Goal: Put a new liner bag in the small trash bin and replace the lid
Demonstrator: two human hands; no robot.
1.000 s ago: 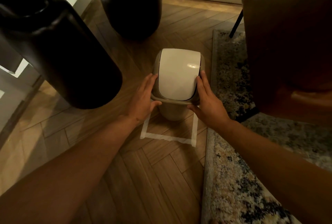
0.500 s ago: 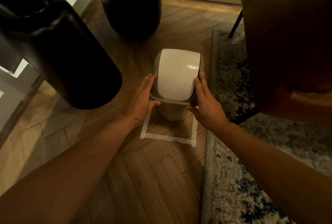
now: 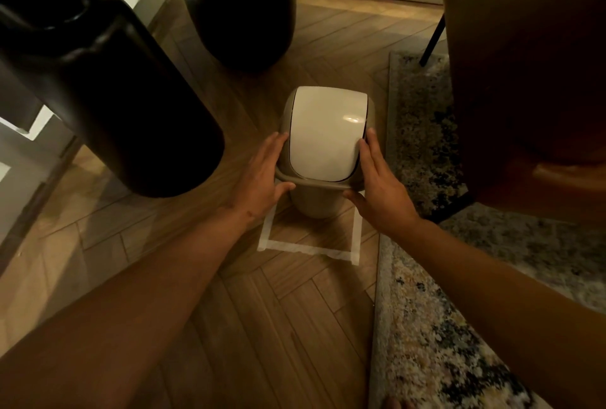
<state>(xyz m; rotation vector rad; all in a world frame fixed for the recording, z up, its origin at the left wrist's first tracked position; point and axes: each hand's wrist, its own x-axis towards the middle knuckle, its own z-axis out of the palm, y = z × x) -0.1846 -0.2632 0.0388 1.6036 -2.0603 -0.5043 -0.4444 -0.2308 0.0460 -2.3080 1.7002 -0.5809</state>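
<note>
A small beige trash bin [image 3: 316,205] stands on the wooden floor inside a square of white tape [image 3: 308,246]. On it sits its lid [image 3: 324,133], a beige frame with a white swing flap. My left hand [image 3: 262,179] grips the lid's left side, fingers flat along the frame and thumb under the rim. My right hand [image 3: 382,185] holds the right side the same way. No liner bag shows anywhere in view.
Two large dark vases stand close by, one at the left [image 3: 108,93] and one behind the bin [image 3: 242,5]. A patterned rug [image 3: 426,326] lies along the right. A brown chair [image 3: 531,74] looms at the upper right.
Both hands have stayed on the sides of the lid with only slight shifts of the fingers. The bin has not visibly moved.
</note>
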